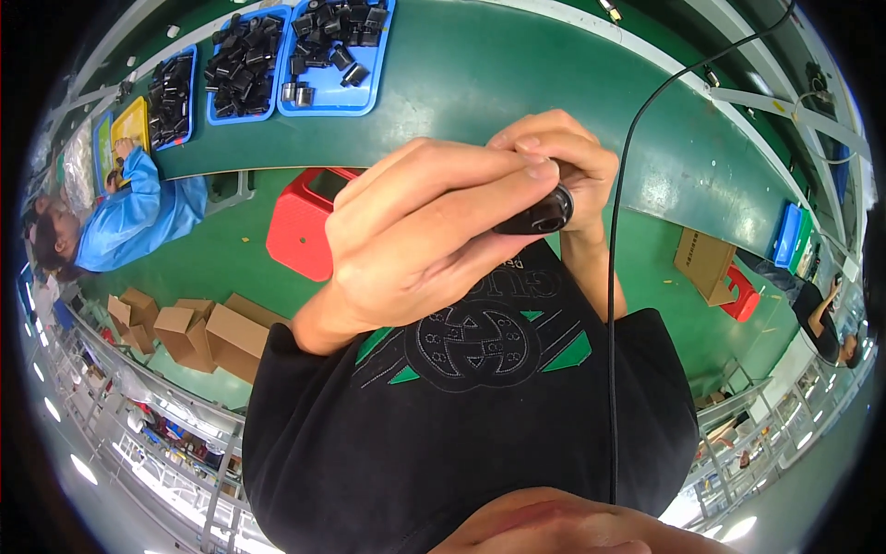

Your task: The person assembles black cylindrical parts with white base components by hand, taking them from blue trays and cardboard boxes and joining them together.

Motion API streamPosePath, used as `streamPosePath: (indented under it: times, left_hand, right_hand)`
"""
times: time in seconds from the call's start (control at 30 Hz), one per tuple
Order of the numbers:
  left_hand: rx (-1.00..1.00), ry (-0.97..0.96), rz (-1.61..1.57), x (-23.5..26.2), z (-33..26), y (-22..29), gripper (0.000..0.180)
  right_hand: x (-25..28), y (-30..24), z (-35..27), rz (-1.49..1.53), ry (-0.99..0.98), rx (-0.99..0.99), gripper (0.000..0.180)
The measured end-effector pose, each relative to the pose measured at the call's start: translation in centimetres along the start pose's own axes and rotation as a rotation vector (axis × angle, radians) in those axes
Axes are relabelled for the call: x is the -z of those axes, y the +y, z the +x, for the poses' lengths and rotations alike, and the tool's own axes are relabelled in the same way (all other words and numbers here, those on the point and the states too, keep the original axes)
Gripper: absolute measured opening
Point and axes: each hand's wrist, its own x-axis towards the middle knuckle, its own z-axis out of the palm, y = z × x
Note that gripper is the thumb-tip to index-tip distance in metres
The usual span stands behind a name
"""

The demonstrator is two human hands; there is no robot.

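– got room?
– yeah, green tabletop (489, 83) stretches out ahead and rightward, 3 blue trays (337, 98) over left, near edge running under my left hand (415, 231) and right hand (577, 166).
– what's the part?
– glossy black piece (540, 218), rounded end, up before my chest. hands together, both clamped on it, fingers curled.

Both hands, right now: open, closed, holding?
Left hand: closed, holding a glossy black part.
Right hand: fingers curled, right up at the same part; whether they grip it cannot be told.
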Motion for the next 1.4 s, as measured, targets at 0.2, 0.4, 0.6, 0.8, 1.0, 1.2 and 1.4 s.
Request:
streamPosePath:
  times: [0.2,0.4,0.6,0.8,1.0,1.2,1.4]
  left_hand:
    - [-0.017,0.0,-0.053,-0.1,0.0,-0.2,0.046]
    - [-0.003,-0.031,-0.015,0.5,0.0,0.0,0.046]
    - [0.027,-0.024,-0.008,0.9,0.1,0.1,0.045]
    - [0.021,-0.006,0.005,1.2,0.0,0.1,0.042]
    - [0.555,0.074,-0.476,1.9,-0.6,-0.9,0.043]
    - [0.792,-0.069,-0.673,2.9,-1.2,-2.7,0.04]
    - [0.935,-0.15,-0.707,3.0,-1.0,-2.8,0.036]
  right_hand:
    - [-0.5,-0.1,-0.5,0.018,0.038,-0.011,0.041]
    - [-0.7,-0.2,-0.3,-0.031,0.015,0.013,0.039]
    - [-1.0,0.3,0.2,0.002,0.006,0.018,0.038]
    - [-1.5,-0.1,0.4,-0.05,0.016,0.034,0.041]
    - [-1.5,-2.1,1.6,-0.116,-0.005,-0.198,0.06]
    - [0.2,-2.9,2.0,-0.271,-0.208,-0.415,0.021]
    - [-1.3,-3.6,1.8,-0.167,-0.013,-0.738,0.022]
